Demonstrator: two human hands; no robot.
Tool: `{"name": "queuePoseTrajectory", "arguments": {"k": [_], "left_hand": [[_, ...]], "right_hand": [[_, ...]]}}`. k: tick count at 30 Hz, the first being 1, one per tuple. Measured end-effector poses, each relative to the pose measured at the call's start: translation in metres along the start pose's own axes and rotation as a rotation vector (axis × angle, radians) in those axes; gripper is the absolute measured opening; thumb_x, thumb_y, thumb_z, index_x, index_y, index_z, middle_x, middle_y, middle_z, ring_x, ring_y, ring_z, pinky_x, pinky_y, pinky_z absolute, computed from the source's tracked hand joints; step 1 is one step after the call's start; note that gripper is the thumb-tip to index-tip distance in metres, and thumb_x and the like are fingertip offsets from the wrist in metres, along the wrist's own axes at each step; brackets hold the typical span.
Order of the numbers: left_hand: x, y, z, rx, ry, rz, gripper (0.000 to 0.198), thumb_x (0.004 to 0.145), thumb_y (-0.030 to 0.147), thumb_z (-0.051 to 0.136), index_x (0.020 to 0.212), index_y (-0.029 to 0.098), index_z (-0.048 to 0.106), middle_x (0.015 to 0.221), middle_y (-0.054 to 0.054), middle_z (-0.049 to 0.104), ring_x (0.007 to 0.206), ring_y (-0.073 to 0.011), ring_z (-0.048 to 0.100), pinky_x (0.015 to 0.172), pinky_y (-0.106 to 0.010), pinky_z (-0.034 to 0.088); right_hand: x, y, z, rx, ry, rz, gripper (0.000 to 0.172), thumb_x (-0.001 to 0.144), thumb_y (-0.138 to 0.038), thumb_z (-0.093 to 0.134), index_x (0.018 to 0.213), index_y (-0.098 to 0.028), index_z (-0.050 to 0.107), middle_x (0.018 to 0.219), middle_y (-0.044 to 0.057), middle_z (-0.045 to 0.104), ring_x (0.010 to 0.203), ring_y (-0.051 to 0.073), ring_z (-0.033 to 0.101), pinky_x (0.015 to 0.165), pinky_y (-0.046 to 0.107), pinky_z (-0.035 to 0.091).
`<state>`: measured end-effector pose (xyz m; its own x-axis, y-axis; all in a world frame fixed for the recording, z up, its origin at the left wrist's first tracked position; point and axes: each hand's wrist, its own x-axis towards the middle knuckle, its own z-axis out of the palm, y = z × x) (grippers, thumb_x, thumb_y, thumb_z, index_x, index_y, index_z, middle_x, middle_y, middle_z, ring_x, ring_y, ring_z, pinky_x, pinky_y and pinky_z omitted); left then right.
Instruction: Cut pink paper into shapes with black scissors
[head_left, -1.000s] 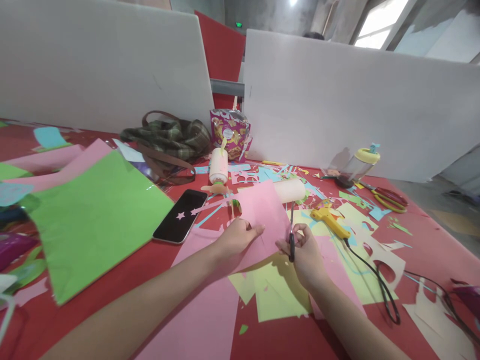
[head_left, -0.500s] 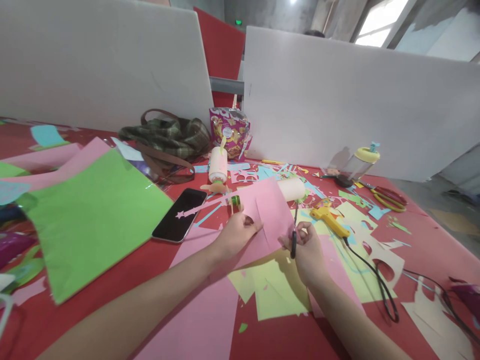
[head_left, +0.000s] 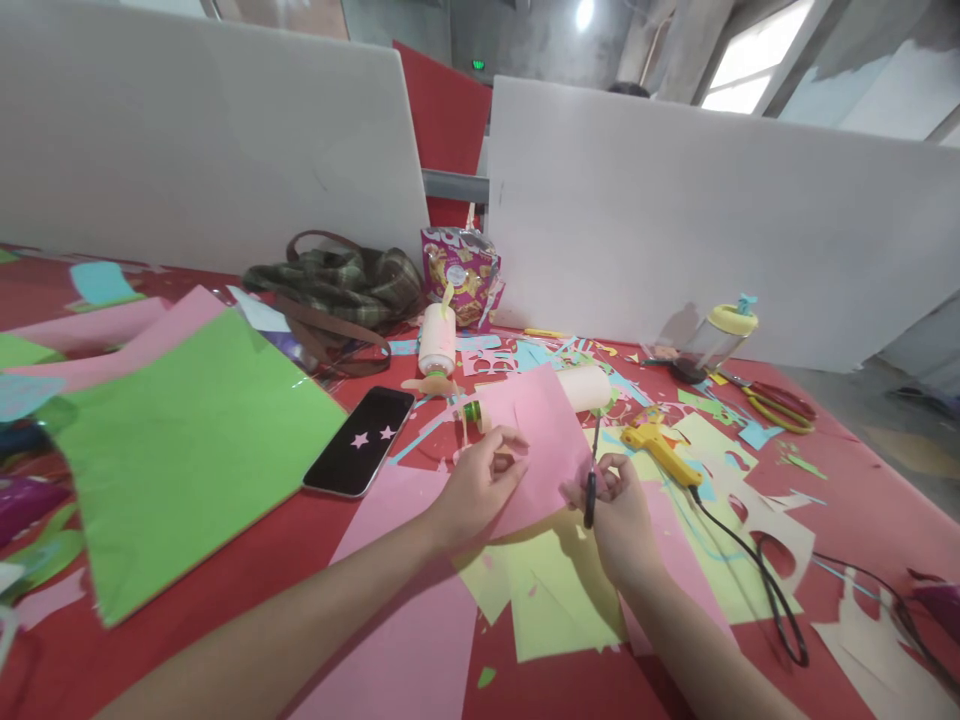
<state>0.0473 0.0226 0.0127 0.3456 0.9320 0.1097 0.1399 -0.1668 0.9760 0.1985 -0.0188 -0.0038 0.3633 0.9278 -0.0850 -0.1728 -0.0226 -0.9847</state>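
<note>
My left hand [head_left: 480, 490] is curled at the left edge of a pink paper sheet [head_left: 551, 440], thumb and fingers gripping it. In my right hand [head_left: 622, 510] is a pair of scissors [head_left: 590, 497] with dark handles, blades pointing away beside the sheet's right edge. Right fingertips also touch the paper's lower right corner. Two small pink paper stars lie on a black phone [head_left: 360, 440] left of my hands. Behind the held sheet lies a cream roll [head_left: 586, 386], partly hidden. Yellow paper [head_left: 562, 610] and a larger pink sheet [head_left: 397, 620] lie beneath my hands.
A yellow glue gun [head_left: 664, 452] with a black cord lies to the right. Green sheets [head_left: 187, 450] cover the left side. Farther back are a plaid bag [head_left: 345, 280], a snack bag [head_left: 459, 275], a cream cylinder [head_left: 437, 338], a jar [head_left: 709, 345], red-and-yellow-handled scissors [head_left: 780, 408] and scattered paper scraps.
The pink strip with a star end that reached over the phone is no longer there; two pink stars show on the phone. My left fingers have shifted slightly. The view has tilted up a little.
</note>
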Motion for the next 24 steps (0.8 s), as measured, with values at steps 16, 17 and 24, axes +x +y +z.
{"name": "queuePoseTrajectory", "arguments": {"k": [16, 17, 24], "left_hand": [[0.0039, -0.0052, -0.0018, -0.005, -0.037, 0.036, 0.015, 0.076, 0.018, 0.043, 0.083, 0.016, 0.057, 0.085, -0.005, 0.061, 0.082, -0.0146, 0.057, 0.076, -0.025, 0.042], [0.0039, -0.0056, -0.0013, -0.007, -0.034, 0.032, 0.016, 0.077, 0.017, 0.043, 0.084, 0.016, 0.057, 0.088, -0.006, 0.061, 0.085, -0.0149, 0.057, 0.078, -0.026, 0.042], [0.0058, -0.0069, -0.0054, 0.061, 0.008, 0.06, 0.023, 0.077, 0.018, 0.042, 0.094, 0.016, 0.058, 0.1, -0.005, 0.061, 0.094, -0.015, 0.055, 0.085, -0.029, 0.041]], "right_hand": [[0.0021, 0.0036, -0.0012, -0.034, -0.034, -0.049, 0.042, 0.051, -0.015, 0.071, 0.07, -0.022, 0.034, 0.057, -0.011, 0.034, 0.045, 0.004, 0.038, 0.044, 0.017, 0.035], [0.0018, 0.0038, -0.001, -0.042, -0.034, -0.052, 0.042, 0.051, -0.015, 0.071, 0.07, -0.022, 0.034, 0.057, -0.011, 0.034, 0.045, 0.004, 0.038, 0.044, 0.017, 0.034], [0.0002, 0.0009, 0.0001, 0.064, -0.091, -0.014, 0.035, 0.059, -0.018, 0.066, 0.072, -0.022, 0.034, 0.055, -0.011, 0.032, 0.044, 0.005, 0.043, 0.043, 0.017, 0.034]]}}
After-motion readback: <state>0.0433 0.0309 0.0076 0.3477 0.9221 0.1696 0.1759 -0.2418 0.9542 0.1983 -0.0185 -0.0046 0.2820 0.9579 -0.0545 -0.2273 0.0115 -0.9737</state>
